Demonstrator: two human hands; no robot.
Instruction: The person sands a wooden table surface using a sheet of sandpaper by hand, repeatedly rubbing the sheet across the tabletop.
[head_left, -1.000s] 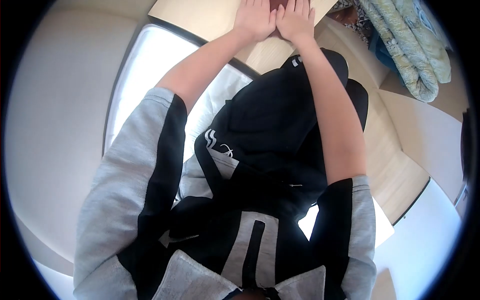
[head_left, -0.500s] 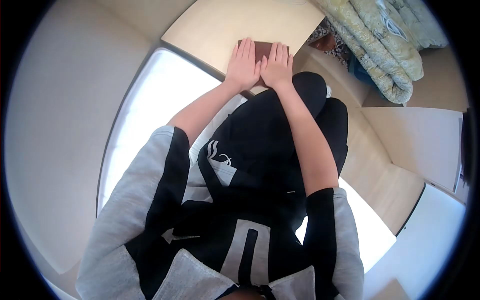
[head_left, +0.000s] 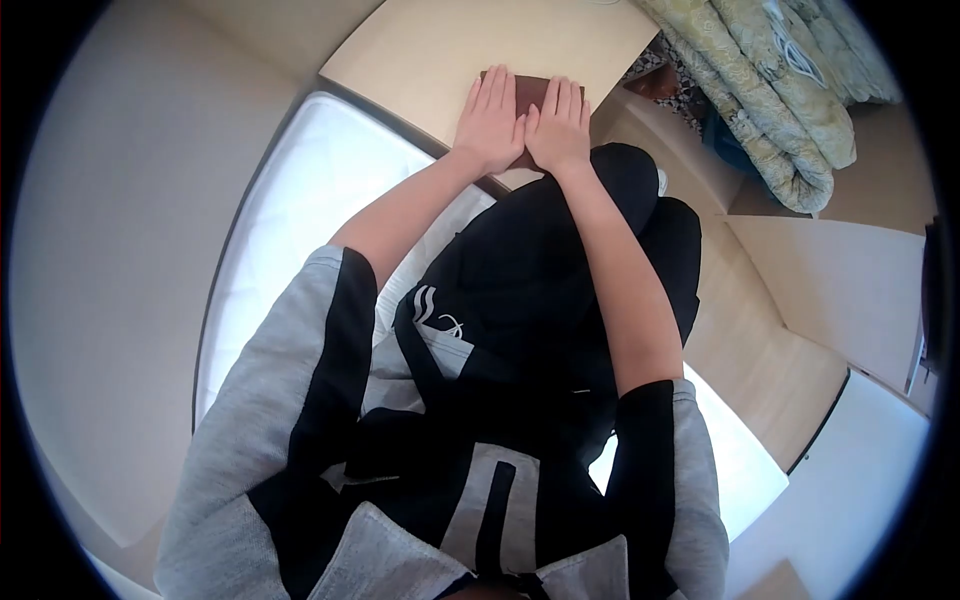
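A dark brown flat rectangular item point(head_left: 533, 92) lies on the light wooden tabletop point(head_left: 420, 50), near its front edge. My left hand point(head_left: 489, 122) rests palm down over its left part, fingers stretched away from me. On its right part my right hand point(head_left: 558, 125) lies flat in the same way. The thumbs meet or nearly meet in the middle. Between the hands the brown surface shows, and its underside is hidden.
A white mattress point(head_left: 290, 220) is beneath me and to the left. Folded patterned quilts point(head_left: 770, 110) sit on a shelf at the upper right. My bent legs in black trousers point(head_left: 540, 260) are just below the tabletop. Wooden flooring point(head_left: 770, 350) shows at the right.
The view has tilted toward the tabletop since a second ago, so the hands and brown item sit lower in the frame and show whole. Both hands remain flat on it.
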